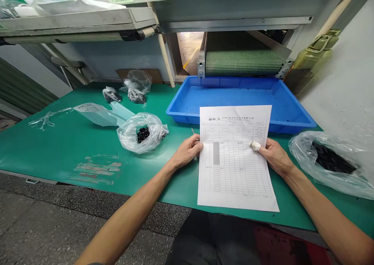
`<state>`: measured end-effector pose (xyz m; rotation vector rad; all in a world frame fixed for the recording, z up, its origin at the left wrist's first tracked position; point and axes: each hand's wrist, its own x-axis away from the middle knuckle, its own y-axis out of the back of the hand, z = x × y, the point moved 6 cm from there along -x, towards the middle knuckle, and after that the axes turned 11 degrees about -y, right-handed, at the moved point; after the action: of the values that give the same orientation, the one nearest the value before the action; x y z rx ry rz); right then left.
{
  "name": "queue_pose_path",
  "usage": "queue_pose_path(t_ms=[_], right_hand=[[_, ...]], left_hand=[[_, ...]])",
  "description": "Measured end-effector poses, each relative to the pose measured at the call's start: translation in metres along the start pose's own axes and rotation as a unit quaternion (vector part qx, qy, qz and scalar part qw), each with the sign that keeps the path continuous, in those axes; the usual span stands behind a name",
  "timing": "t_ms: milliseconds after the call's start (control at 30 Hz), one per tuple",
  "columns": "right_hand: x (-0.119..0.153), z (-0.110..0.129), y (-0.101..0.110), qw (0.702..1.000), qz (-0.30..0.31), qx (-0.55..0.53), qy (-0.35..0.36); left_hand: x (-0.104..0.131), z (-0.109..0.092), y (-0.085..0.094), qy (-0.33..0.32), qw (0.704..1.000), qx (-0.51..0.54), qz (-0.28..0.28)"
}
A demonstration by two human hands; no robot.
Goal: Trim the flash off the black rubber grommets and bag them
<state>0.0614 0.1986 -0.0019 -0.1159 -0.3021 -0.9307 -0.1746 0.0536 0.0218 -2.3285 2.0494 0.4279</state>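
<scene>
A printed form [233, 179] with a table grid and some handwriting is held up in front of me, above the near edge of the green table. My left hand [188, 150] pinches its left edge, and a thin stick-like thing, perhaps a pen [193, 131], pokes out by those fingers. On the right edge, my right hand [274, 156] grips the sheet with the thumb on the front; that thumb has a white wrapping [255, 146] around its tip. The fingers behind the paper are partly hidden.
Behind the form stands a blue tray [233, 95] under a green conveyor belt [242, 57]. Open plastic bags of black parts lie left [142, 134] and right [333, 158]. Two smaller bags [136, 88] sit further back. A yellowish bottle [309, 60] stands at the right wall.
</scene>
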Motion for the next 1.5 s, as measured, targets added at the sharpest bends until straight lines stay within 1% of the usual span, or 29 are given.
queue_pose_path(t_ms=[267, 500, 1000, 1500], right_hand=[[-0.0003, 0.0003, 0.0019, 1.0, 0.002, 0.03, 0.008], [0.0014, -0.0001, 0.0027, 1.0, 0.007, 0.029, 0.003], [0.0004, -0.0019, 0.0041, 1.0, 0.008, 0.017, 0.005], [0.0005, -0.0015, 0.0034, 1.0, 0.01, 0.02, 0.009]], left_hand=[[-0.0001, 0.001, 0.0001, 0.001, 1.0, 0.013, -0.003], [0.0003, 0.0019, 0.0007, 0.012, 1.0, 0.021, 0.0], [0.0014, 0.0021, -0.0006, 0.003, 0.999, 0.035, 0.003], [0.0016, 0.0007, -0.0029, 0.017, 0.997, 0.069, 0.002]])
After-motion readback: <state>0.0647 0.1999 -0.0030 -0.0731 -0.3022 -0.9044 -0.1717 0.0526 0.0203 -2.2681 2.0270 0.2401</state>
